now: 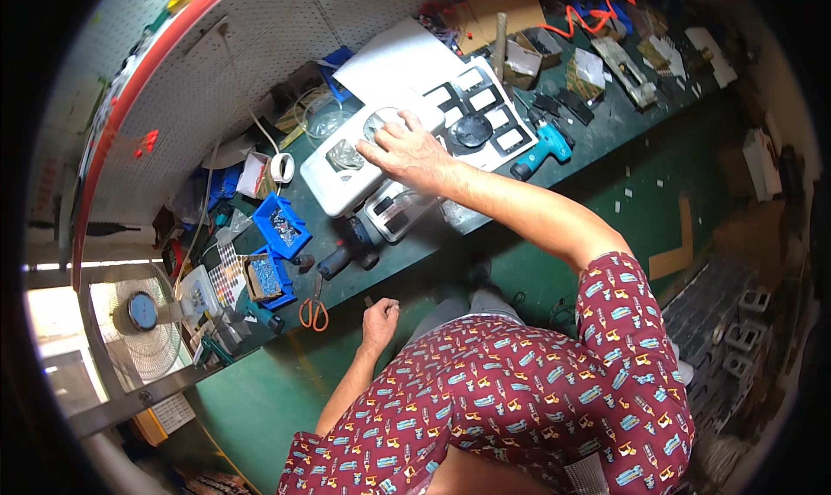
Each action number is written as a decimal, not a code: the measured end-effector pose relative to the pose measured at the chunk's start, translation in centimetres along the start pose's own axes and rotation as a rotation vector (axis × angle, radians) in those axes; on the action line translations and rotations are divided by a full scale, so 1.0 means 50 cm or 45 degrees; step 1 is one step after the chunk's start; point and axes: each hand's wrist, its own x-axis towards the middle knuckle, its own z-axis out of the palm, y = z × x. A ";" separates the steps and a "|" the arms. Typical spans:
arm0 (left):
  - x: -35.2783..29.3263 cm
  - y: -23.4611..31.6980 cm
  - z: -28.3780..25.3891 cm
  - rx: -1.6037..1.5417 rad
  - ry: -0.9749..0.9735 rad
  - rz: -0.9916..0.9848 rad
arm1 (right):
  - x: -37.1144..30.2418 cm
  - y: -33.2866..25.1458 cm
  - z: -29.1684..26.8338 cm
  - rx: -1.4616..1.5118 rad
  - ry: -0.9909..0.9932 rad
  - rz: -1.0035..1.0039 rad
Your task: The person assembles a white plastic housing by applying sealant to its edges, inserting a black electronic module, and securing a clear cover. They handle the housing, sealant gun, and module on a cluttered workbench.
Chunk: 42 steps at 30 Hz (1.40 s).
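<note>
My right hand [409, 156] reaches over a white plastic casing [325, 188] with rounded corners, lying on the bench. Its fingers are apart and slightly bent above a round opening in the casing; I see nothing between them. A crumpled clear plastic bag [344, 155] lies in the casing beside my thumb. Nearer the bench edge rests a smaller white piece with black parts [391, 211]. My left hand [379, 324] hangs low in front of the bench, fingers curled together; whatever they may hold is too small to name.
Near the front edge lie a dark power driver [351, 248] and orange-handled scissors [313, 313]. Blue bins [281, 224] of small parts stand left. Right are a white sheet of black frames [511, 138], a black round piece [472, 130] and a teal driver [545, 151]. A fan [143, 313] stands far left.
</note>
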 end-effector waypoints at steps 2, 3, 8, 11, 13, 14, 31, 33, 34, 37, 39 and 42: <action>-0.001 0.000 0.004 -0.018 0.023 0.016 | 0.020 0.034 0.030 -0.027 0.035 -0.071; 0.003 -0.003 0.002 -0.046 0.012 -0.057 | 0.034 0.049 0.024 0.039 -0.017 -0.002; 0.041 -0.090 -0.032 -0.481 0.359 -0.199 | 0.106 0.101 -0.091 0.332 0.059 0.275; 0.113 -0.055 -0.140 -0.718 0.508 -0.028 | 0.073 0.161 -0.142 0.547 0.166 0.540; 0.159 -0.006 -0.197 -0.709 0.505 0.207 | 0.019 0.221 -0.134 0.724 0.137 0.715; 0.170 0.070 -0.229 -0.753 0.419 0.287 | -0.035 0.253 -0.116 0.742 0.120 0.824; 0.001 0.543 -0.162 -1.354 -0.107 0.204 | -0.437 -0.080 0.147 1.831 -0.100 2.150; -0.006 0.536 -0.152 -1.402 -0.131 0.227 | -0.436 -0.082 0.139 1.819 -0.087 2.152; -0.009 0.534 -0.148 -1.427 -0.138 0.240 | -0.437 -0.084 0.135 1.816 -0.082 2.154; -0.017 0.536 -0.142 -1.445 -0.142 0.239 | -0.435 -0.085 0.129 1.803 -0.078 2.149; -0.019 0.536 -0.140 -1.461 -0.136 0.233 | -0.435 -0.086 0.126 1.799 -0.072 2.150; -0.019 0.535 -0.139 -1.489 -0.130 0.225 | -0.433 -0.087 0.125 1.796 -0.070 2.148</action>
